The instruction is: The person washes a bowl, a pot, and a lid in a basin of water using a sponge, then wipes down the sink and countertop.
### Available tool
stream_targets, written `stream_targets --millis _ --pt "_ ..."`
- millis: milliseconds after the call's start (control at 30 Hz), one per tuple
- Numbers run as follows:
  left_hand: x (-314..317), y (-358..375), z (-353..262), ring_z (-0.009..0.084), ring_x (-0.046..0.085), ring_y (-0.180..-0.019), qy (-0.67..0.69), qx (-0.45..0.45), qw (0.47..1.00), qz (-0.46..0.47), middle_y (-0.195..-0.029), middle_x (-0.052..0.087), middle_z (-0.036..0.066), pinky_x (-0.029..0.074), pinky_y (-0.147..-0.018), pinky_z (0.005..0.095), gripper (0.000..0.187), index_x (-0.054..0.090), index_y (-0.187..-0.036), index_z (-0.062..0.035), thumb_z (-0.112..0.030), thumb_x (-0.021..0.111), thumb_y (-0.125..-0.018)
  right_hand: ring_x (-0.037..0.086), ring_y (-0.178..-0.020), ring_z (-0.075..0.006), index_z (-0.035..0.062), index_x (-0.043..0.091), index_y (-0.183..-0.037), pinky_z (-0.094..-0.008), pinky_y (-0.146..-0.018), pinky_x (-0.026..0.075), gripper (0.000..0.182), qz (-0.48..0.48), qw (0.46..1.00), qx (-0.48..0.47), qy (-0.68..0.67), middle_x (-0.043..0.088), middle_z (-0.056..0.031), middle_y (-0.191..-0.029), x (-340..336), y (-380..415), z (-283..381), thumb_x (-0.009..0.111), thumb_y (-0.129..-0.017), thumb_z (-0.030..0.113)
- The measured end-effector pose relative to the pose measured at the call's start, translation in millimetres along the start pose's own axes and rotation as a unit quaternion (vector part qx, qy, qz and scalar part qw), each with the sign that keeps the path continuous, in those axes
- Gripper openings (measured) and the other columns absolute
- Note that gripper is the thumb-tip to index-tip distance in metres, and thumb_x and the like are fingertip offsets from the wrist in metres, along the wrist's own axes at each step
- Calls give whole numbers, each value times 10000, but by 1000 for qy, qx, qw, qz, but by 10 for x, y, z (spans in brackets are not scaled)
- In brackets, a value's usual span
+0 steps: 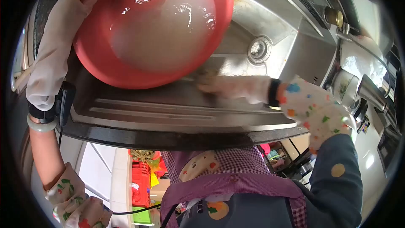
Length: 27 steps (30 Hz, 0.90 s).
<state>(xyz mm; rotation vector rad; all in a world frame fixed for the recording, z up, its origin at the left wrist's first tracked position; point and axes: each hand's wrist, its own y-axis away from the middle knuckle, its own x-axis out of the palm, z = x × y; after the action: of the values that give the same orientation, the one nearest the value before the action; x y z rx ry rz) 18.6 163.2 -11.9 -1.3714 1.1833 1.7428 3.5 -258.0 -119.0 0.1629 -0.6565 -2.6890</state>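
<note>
A red basin (pixel 99 65) with cloudy, whitish water in it sits tilted in the metal sink (pixel 168 118). My left hand (pixel 69 10), in a pale translucent glove, grips the basin's left rim, with the thumb at the edge. Below the basin, my right hand (pixel 228 88) is low over the ribbed sink surface, also in a pale glove. Motion blurs its fingers, and a dull brownish patch shows at their tips. Whether that patch is something held, I cannot make out.
A round drain (pixel 258 50) lies right of the basin. The dark counter edge (pixel 181 138) runs along the front of the sink. A brass-coloured knob (pixel 333 17) and metal pots (pixel 373 95) stand at the right. Below the counter is a red plastic case (pixel 141 183).
</note>
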Motion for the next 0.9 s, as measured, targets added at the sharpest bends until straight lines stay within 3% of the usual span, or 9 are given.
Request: stream_targets --millis 67,167,367,400,500,600,667,700,900 --pt "37 -4 94 390 583 -936 -107 158 981 -28 -967 627 218 472 -781 450 561 463 -1232 -75 -489 511 -857 319 -1307 -251 102 338 -1372 -340 -1089 257 548 7 1000 -15 -14 319 -132 -1421 38 -320 -57 455 -839 50" --pt "139 -35 121 393 585 -927 -66 107 991 -40 -960 629 216 472 -770 454 550 470 -1224 -77 -485 513 -858 250 -1334 -307 35 374 -1345 -387 -1125 190 555 -11 992 -24 126 300 -149 -1433 102 -8 -167 491 -804 77" --pt "235 -61 136 394 582 -934 13 37 997 -71 -980 626 213 468 -770 452 534 482 -1212 -80 -481 514 -862 228 -1357 -211 53 275 -1399 -337 -1120 178 504 88 945 313 -17 260 -111 -1462 -285 663 562 329 -960 295" --pt "234 -69 148 392 579 -945 19 42 996 -73 -995 623 213 465 -779 448 534 482 -1213 -79 -481 513 -862 233 -1355 -201 77 279 -1404 -353 -1122 174 484 41 966 21 254 261 -101 -1464 85 534 -188 338 -956 249" --pt "162 -47 129 390 573 -968 30 42 996 -75 -1024 616 214 461 -796 441 536 483 -1214 -78 -483 512 -864 383 -1251 -204 69 412 -1319 -339 -1059 297 430 -75 996 -45 17 425 -116 -1344 -139 -60 306 442 -911 201" --pt "16 24 -54 379 562 -1008 4 15 1000 -17 -1074 603 204 453 -826 429 527 482 -1220 -86 -478 510 -869 352 -1286 -208 84 360 -1368 -334 -1089 247 467 -58 991 119 8 385 -92 -1400 -187 353 689 459 -917 161" --pt "28 31 -31 371 556 -1027 12 31 997 -62 -1094 599 193 451 -836 425 510 484 -1224 -97 -467 507 -874 380 -1263 -204 78 395 -1345 -320 -1068 274 438 -83 816 337 -461 421 -89 -1375 -122 943 287 456 -921 172" --pt "-10 48 -45 371 556 -1027 13 28 997 -65 -1094 599 193 451 -836 425 510 484 -1224 -97 -467 507 -874 542 -1046 -127 50 446 -1281 -250 -852 449 385 -103 815 514 -246 571 -60 -1149 -119 1014 346 492 -900 90" --pt "64 -33 57 356 552 -1045 70 39 997 -21 -1109 596 184 442 -866 408 520 487 -1227 -94 -471 510 -870 516 -1104 -220 63 455 -1273 -317 -908 438 390 -71 936 306 -162 542 -83 -1174 -51 254 342 449 -884 89"
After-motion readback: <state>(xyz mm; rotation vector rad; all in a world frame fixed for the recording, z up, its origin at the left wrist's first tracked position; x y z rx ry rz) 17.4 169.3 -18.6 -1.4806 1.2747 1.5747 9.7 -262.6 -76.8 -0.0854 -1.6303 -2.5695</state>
